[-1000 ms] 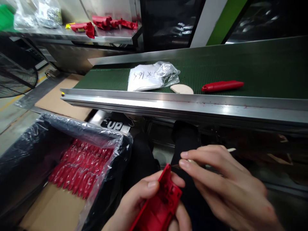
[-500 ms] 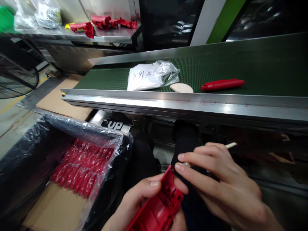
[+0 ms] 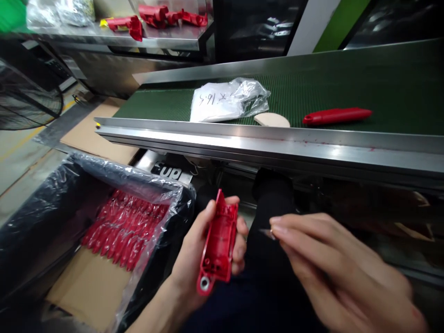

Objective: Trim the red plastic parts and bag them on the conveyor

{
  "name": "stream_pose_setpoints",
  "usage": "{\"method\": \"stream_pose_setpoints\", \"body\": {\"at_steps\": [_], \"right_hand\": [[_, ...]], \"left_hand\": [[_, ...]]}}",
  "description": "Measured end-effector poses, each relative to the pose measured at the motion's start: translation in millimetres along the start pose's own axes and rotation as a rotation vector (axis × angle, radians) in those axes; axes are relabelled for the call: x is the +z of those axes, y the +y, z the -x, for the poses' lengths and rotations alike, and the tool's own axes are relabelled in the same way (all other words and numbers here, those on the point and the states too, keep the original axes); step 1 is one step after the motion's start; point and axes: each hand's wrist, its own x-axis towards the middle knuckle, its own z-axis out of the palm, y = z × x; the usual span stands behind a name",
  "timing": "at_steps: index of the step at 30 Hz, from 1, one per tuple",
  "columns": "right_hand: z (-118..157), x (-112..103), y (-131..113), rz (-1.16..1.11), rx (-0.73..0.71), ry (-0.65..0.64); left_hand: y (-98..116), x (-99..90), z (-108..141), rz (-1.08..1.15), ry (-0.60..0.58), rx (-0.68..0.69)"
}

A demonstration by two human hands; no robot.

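My left hand (image 3: 194, 249) is wrapped round a red plastic shell (image 3: 222, 236), its hollow inside facing up and a metal-lined hole at its lower end. To the right, my right hand (image 3: 322, 259) pinches a small thin tool with a pointed tip (image 3: 268, 232) between thumb and fingers; most of the tool is hidden by the hand. The tip points toward the shell and does not touch it. Beyond both hands, a red handle-shaped part (image 3: 336, 116) lies on the green conveyor belt (image 3: 298, 88).
A plastic-lined bin (image 3: 138, 173) at the left holds several bagged red parts (image 3: 128, 226). On the belt lie a white bag (image 3: 222, 101) and a beige disc piece (image 3: 272, 120). The conveyor's metal edge (image 3: 243, 138) runs across. More red parts (image 3: 154, 16) rest on a metal shelf.
My left hand has moved up with the red shell and turned it more upright, its holed end now in view. My right hand is now farther from the shell. The view has shifted slightly.
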Motion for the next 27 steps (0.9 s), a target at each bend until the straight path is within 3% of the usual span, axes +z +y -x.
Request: {"method": "stream_pose_setpoints", "body": {"at_steps": [3, 7, 17, 27], "right_hand": [[5.4, 13.1, -14.4, -0.027, -0.005, -0.043], [12.7, 22.4, -23.8, -0.025, -0.042, -0.114], [12.9, 27.8, -23.6, -0.001, -0.072, -0.144], [6.6, 33.4, -22.7, 0.063, -0.109, -0.055]], "left_hand": [[8.1, 8.8, -8.1, -0.032, 0.082, 0.134], [8.7, 10.0, -15.0, -0.067, 0.079, 0.214], [3.9, 14.9, -14.4, -0.061, 0.032, 0.236], [3.6, 12.2, -17.5, -0.072, 0.070, 0.209]]}}
